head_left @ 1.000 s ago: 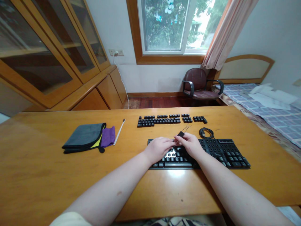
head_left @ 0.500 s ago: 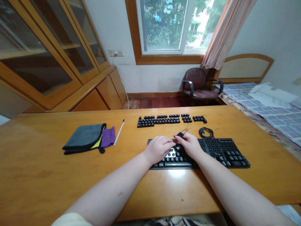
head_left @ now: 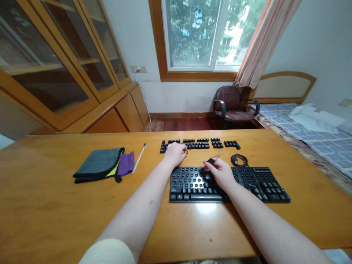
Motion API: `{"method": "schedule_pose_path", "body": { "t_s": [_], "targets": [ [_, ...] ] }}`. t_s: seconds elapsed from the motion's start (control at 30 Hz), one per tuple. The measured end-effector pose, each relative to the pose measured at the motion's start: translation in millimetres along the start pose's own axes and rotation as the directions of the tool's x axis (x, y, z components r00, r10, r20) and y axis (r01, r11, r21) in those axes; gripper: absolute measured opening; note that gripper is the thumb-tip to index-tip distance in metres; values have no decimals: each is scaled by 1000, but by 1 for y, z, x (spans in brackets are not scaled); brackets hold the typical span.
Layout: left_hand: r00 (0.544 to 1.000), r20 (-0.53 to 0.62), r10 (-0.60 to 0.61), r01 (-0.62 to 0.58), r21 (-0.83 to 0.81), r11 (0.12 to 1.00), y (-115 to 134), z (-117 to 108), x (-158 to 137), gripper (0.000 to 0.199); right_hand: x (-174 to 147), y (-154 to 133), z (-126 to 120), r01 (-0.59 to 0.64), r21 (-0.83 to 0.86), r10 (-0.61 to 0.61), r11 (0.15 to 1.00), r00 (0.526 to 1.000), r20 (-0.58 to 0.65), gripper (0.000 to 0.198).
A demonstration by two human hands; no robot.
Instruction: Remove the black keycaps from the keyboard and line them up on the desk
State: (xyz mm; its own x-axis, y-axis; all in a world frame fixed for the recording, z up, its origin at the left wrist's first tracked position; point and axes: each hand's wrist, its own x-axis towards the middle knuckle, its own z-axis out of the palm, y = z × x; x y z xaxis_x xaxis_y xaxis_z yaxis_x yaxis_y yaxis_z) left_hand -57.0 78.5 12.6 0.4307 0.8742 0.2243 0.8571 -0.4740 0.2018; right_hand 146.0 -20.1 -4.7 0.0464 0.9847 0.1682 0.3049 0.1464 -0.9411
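Observation:
A black keyboard lies on the desk, many of its upper keys off and their sockets bare. My right hand is over its middle, closed on a keycap puller with a black grip and thin wire loops. Beyond the keyboard's back left edge, my left hand pinches a small black keycap between thumb and fingers. It is close to the rows of removed keycaps, partly covering their left end.
A coiled black cable rests behind the keyboard. To the left are a folded grey cloth with a purple piece and a thin brush. An office chair stands past the desk's far edge.
My left hand has moved from the keyboard, away from the puller, forward and left to the keycap rows, carrying a keycap. My right hand stays over the keyboard with the puller.

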Motion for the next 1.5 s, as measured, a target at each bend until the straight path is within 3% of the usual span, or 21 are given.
{"method": "schedule_pose_path", "body": {
  "t_s": [0.2,0.57,0.87,1.17,1.5],
  "targets": [
    [1000,-27,15,-16,-52,999,-8,16,-8,13,-1,-2,-1,0,-42,0,999,1000,2,28],
    [994,-92,-52,43,-92,995,-20,21,-9,23,-1,1,-1,11,-35,-10,999,1000,29,28],
    [999,-33,-2,0,-72,997,-18,18,-7,15,-3,-1,-1,9,-28,-9,1000,1000,22,31],
    [996,8,91,-91,-16,996,-14,18,-8,20,-2,-2,-2,6,-42,-5,999,1000,22,33],
    [994,47,103,-99,-86,991,-15,20,-7,19,-1,-4,-2,25,-67,-24,997,999,23,33]
  ]
}}
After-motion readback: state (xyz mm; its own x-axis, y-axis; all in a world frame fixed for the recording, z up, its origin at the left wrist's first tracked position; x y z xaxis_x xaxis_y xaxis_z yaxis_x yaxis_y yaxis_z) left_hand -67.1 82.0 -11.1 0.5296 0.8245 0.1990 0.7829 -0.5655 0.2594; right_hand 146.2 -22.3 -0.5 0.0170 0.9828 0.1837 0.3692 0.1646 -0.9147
